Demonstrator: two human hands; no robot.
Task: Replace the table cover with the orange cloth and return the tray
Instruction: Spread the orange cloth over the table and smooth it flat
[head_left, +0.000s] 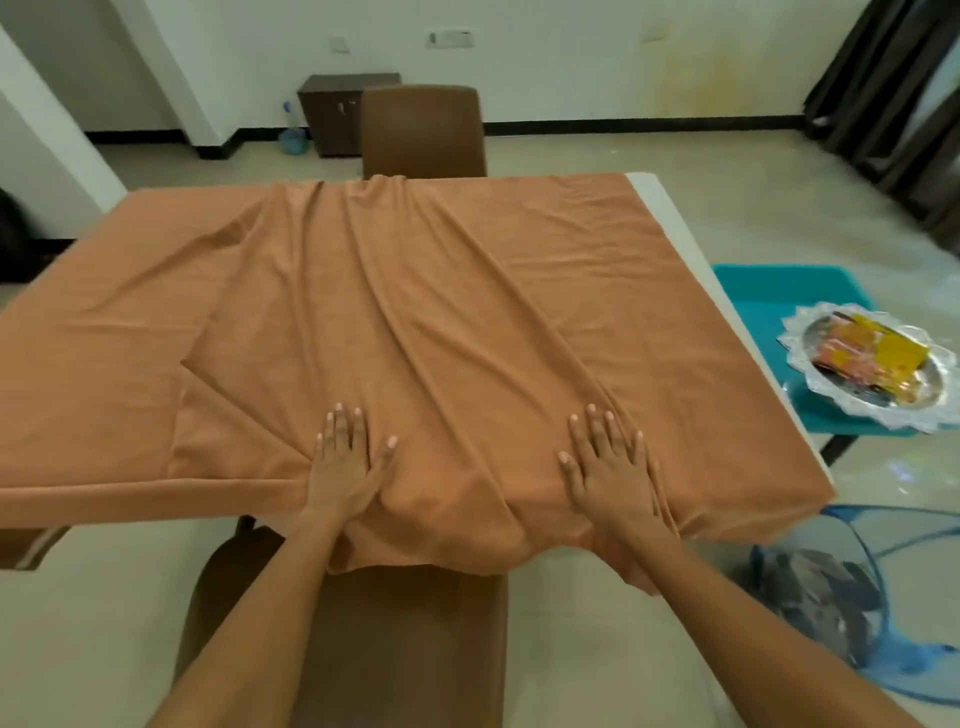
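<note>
**Orange cloth on desk, mid-spreading; tray parked off to the right**

Orange cloth (395, 312): spread over nearly all of the desk (670, 208), draped past the left and near edges; flat at the far-left corner, folded double toward the near-left, long ridges running from the far edge down to the near edge. Plain matte weave, no pattern. Likely soft, light, limp; prone to sliding and bunching under a push. Best taken at the hanging near hem or a corner, then pulled taut.

Left hand (343, 462): flat on the cloth near the near edge, fingers straight and slightly spread, pressing, gripping nothing.

Right hand (608, 462): same posture, flat and splayed, further right along the near edge, beside a bunched fold.

Bare pale strip of desk showing along the right edge; cloth short there.

Tray (872, 369): silver, scalloped rim, carrying yellow and orange packets; resting on a teal stool (769, 291) just beside the right edge. Probably rigid, contents loose; to be lifted level by the rim.
</note>
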